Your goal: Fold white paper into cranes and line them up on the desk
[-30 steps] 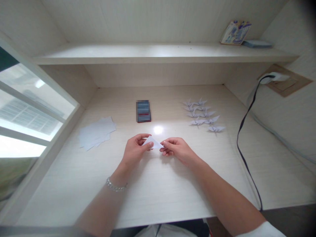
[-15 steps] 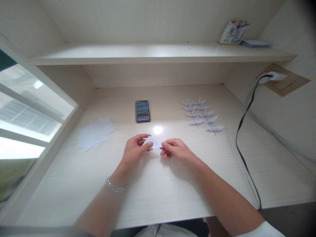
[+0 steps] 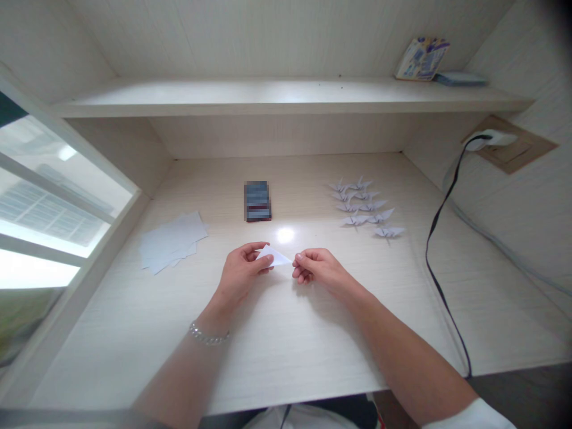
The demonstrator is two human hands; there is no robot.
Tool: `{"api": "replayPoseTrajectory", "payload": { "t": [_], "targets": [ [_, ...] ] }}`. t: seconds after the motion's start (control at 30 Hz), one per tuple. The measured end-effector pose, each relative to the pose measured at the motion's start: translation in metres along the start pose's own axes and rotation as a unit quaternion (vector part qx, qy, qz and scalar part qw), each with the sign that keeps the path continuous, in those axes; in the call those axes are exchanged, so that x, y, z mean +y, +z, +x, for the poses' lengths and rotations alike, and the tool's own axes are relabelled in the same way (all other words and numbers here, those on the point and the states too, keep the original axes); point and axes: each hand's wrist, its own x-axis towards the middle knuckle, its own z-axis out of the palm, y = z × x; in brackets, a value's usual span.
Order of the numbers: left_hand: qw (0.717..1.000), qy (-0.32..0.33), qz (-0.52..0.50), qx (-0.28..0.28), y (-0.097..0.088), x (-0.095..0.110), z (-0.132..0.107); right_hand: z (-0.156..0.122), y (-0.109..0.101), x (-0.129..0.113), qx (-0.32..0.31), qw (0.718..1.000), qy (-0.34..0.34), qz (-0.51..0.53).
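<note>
A small white sheet of paper folded into a triangle (image 3: pixel 277 256) is held just above the desk. My left hand (image 3: pixel 245 265) is closed on its left part, thumb on top and fingers behind, hiding that end. My right hand (image 3: pixel 315 265) is closed in a pinch at the thin right tip, where the fingertips cover the very point. Beyond my right hand several folded paper cranes (image 3: pixel 364 205) stand in rows on the desk.
Loose white paper sheets (image 3: pixel 172 241) lie overlapping at the left. A dark, pixelated rectangular object (image 3: pixel 257 201) is behind my hands. On the right, a black cord (image 3: pixel 429 238) hangs from a wall socket (image 3: pixel 513 152). The shelf (image 3: pixel 268 107) above carries a small box (image 3: pixel 422 58).
Both hands stay around the folded paper. The right fingers have shifted slightly at its tip, and the left hand has moved a little to the left with the paper.
</note>
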Motion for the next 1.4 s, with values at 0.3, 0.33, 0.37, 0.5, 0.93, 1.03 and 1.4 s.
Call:
{"api": "replayPoseTrajectory", "payload": {
  "t": [0.3, 0.33, 0.37, 0.5, 0.93, 1.03, 1.4],
  "targets": [
    [1.000, -0.003, 0.007, 0.009, 0.003, 0.001, -0.002, -0.002, 0.005, 0.000, -0.002, 0.997, -0.029, -0.076],
    [1.000, -0.003, 0.010, 0.010, 0.004, 0.000, -0.002, -0.002, 0.006, -0.001, -0.003, 0.996, -0.033, -0.084],
    [1.000, -0.003, 0.012, 0.011, 0.005, 0.000, -0.002, -0.003, 0.006, -0.001, -0.007, 0.996, -0.033, -0.085],
    [1.000, -0.007, 0.009, 0.005, 0.005, 0.001, -0.003, -0.003, 0.004, -0.003, -0.015, 0.999, -0.013, -0.041],
    [0.999, 0.030, 0.021, -0.017, 0.004, -0.005, -0.004, -0.003, 0.006, 0.000, -0.040, 0.998, -0.018, -0.048],
    [0.999, 0.034, 0.023, -0.021, 0.004, -0.005, -0.004, -0.004, 0.006, -0.002, -0.036, 0.997, -0.032, -0.069],
    [0.998, 0.021, 0.040, -0.046, 0.009, -0.002, -0.007, -0.004, 0.008, -0.002, -0.017, 0.993, -0.061, -0.100]
  ]
}}
